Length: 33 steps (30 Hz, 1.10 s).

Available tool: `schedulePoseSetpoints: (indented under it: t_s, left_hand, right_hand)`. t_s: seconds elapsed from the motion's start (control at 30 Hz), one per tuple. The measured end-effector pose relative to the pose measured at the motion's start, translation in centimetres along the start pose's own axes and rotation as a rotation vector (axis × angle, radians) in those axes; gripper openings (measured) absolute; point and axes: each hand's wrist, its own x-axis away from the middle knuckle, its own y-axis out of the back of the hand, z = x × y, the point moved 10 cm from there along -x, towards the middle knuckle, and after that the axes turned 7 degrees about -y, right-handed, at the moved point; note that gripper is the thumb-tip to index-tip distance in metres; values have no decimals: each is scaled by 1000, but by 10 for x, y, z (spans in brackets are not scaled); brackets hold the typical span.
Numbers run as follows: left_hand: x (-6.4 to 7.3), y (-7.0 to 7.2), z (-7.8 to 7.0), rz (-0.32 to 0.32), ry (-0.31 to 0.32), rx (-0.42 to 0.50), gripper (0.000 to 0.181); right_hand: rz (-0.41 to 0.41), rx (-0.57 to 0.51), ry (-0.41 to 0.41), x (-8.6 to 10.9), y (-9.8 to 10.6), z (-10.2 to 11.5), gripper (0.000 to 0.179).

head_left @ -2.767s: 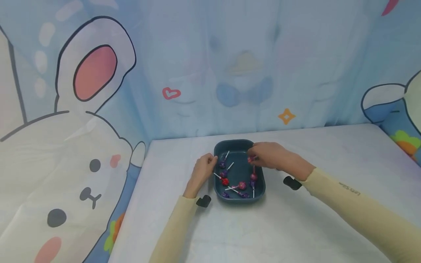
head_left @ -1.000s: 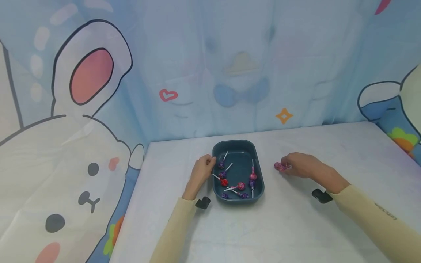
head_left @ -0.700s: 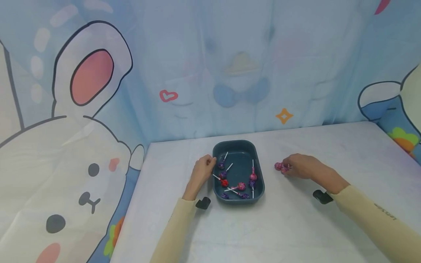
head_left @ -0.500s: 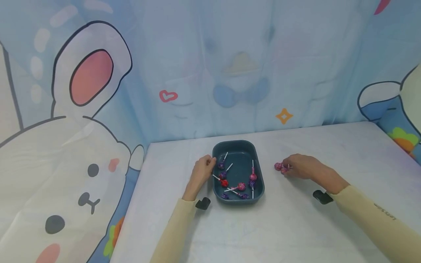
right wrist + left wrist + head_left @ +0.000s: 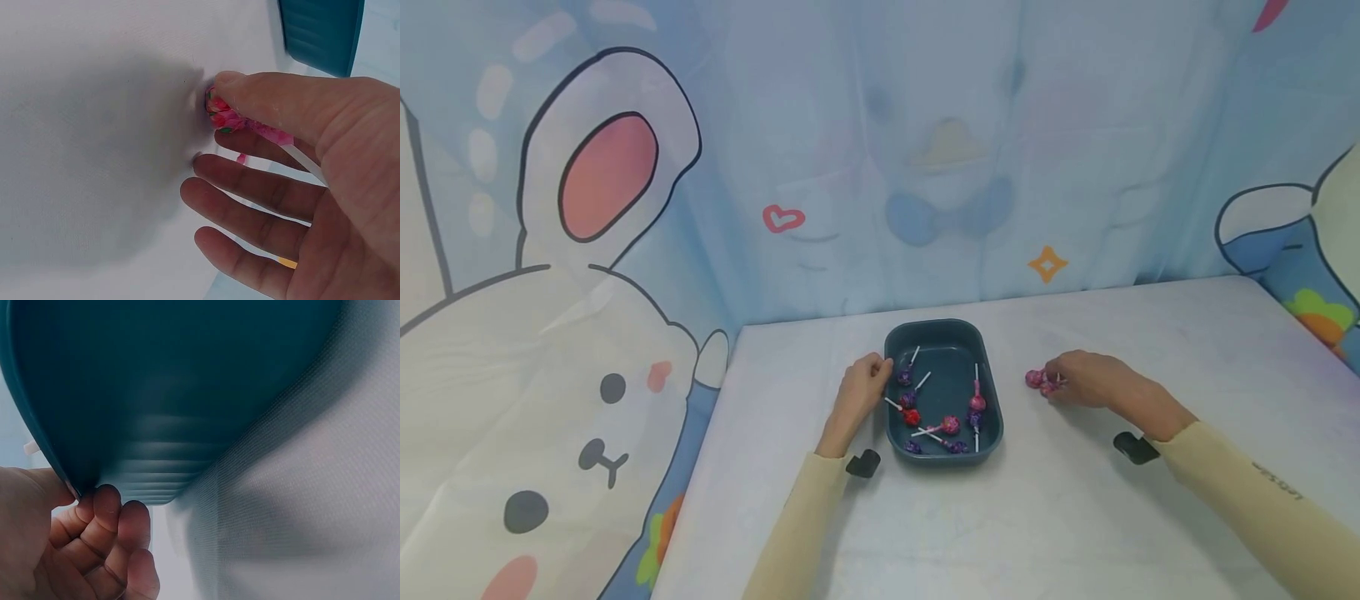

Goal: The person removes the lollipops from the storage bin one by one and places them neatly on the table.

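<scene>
My left hand [image 5: 862, 385] pinches the left rim of a dark teal rectangular dish [image 5: 942, 337] between thumb and fingers; the left wrist view shows the dish's outer wall [image 5: 175, 375] above the curled fingers. To the right of the dish, my right hand [image 5: 1090, 379] is low over the table. Its thumb and index finger pinch a pink-wrapped lollipop [image 5: 226, 115] near the head, the white stick running back toward the palm, with the other fingers spread. Another pink lollipop [image 5: 1034, 379] lies beside it, partly hidden. In the dish lie several lollipops, including a red one [image 5: 912, 417].
Purple lollipops [image 5: 908, 399] and pink ones [image 5: 951, 425] are scattered over the dish floor, and one stick leans over the left rim. A white cloth [image 5: 1000, 525] covers the table. Behind it hangs a blue cartoon curtain [image 5: 850, 167].
My right hand has carried a pink lollipop out of the dish's far right part to the table on the right. It has stayed there over the last half second. The left hand keeps its place.
</scene>
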Motion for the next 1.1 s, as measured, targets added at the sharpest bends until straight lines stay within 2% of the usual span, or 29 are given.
schedulePoseSetpoints:
  t_s: [0.4, 0.57, 0.7, 0.87, 0.97, 1.1]
  left_hand:
    - [1, 0, 1, -1, 2, 15, 31]
    - [1, 2, -1, -9, -8, 8, 31]
    - [1, 2, -1, -5, -1, 15, 31]
    - [1, 2, -1, -2, 8, 17, 31]
    - [1, 2, -1, -4, 9, 13, 31]
    - [1, 1, -1, -1, 10, 16, 31]
  right_hand:
    - [6, 3, -34, 3, 7, 1, 47]
    - [9, -2, -24, 4, 13, 6, 48]
    - [17, -33, -27, 5, 18, 3, 49]
    - [6, -77, -47, 6, 29, -3, 60]
    - [-15, -72, -49, 6, 35, -4, 61]
    - [-2, -57, -62, 5, 36, -5, 59]
